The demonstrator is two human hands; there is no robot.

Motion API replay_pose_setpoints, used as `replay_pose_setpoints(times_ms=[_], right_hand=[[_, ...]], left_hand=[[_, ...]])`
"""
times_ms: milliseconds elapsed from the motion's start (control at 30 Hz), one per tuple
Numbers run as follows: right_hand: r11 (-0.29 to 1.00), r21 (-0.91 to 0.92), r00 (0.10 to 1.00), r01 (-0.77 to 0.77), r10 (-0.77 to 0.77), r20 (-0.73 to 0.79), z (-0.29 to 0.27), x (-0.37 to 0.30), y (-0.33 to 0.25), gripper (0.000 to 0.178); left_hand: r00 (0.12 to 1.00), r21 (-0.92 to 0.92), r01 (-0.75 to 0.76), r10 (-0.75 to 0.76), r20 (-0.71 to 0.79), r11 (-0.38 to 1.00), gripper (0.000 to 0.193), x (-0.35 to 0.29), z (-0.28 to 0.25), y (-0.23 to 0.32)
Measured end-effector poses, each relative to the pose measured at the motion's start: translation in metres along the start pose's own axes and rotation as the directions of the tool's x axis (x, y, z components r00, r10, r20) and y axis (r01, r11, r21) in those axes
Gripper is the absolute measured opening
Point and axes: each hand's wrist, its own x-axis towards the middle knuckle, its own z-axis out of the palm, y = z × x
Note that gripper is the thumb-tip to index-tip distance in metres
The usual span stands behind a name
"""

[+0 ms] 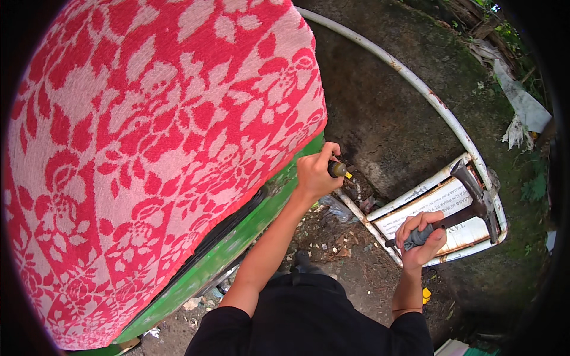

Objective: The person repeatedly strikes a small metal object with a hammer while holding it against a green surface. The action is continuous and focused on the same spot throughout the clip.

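You have the hammer [474,200] in your right hand [420,239], well to the right of the green panel [286,181]; your fingers are closed around its grey-wrapped grip, and the dark metal head points away from the panel. In your left hand [316,176] is a dark-handled tool [337,170] — your fingers are curled around it, with the rounded butt end showing, just beside the right end of the green panel. The rest of that tool is hidden behind your hand, so it may be a chisel or a screwdriver, and I can't tell whether its tip touches the panel.

A red-and-pink floral cloth [166,118] lies above the green panel and overhangs its upper edge. Farther to the panel's right, a white tubular frame [415,77] curves around, its paint chipped and rusty; it holds a white printed board [404,221], and your hammer hangs over this in the view. The ground [368,279] below and to the right of the panel is littered with small scraps — a yellow piece [426,295] lies near your right forearm. Well off to the panel's right, a torn pale sheet [522,101] lies by some greenery.
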Motion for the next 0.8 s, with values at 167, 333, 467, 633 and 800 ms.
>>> replay_pose_setpoints(times_ms=[167,333,467,633,800], right_hand=[[0.805,-0.381,0.858,-0.455,0.511,0.056,0.005,-0.033,0.055,0.043],[0.87,-0.213,0.887,-0.445,0.461,0.03,-0.005,-0.027,0.025,0.045],[0.962,0.033,0.961,-0.27,0.272,-0.044,0.0,-0.013,0.006,0.046],[0.811,-0.469,0.872,-0.35,0.465,0.153,0.014,-0.009,0.046,0.045],[0.862,-0.275,0.884,-0.427,0.462,0.077,0.006,-0.018,0.056,0.045]], left_hand=[[1.0,-0.007,-0.009,0.009,0.028,1.0,0.04,-0.003,-0.002,0.002],[0.999,0.045,0.003,-0.005,0.046,0.999,0.041,-0.001,0.001,0.002],[0.999,0.048,0.03,-0.032,0.043,0.998,0.041,-0.002,0.001,0.0],[0.998,0.02,0.051,-0.052,0.047,0.999,0.041,-0.001,0.003,0.001],[0.999,0.058,0.012,-0.015,0.052,0.998,0.04,-0.003,0.003,0.002]])
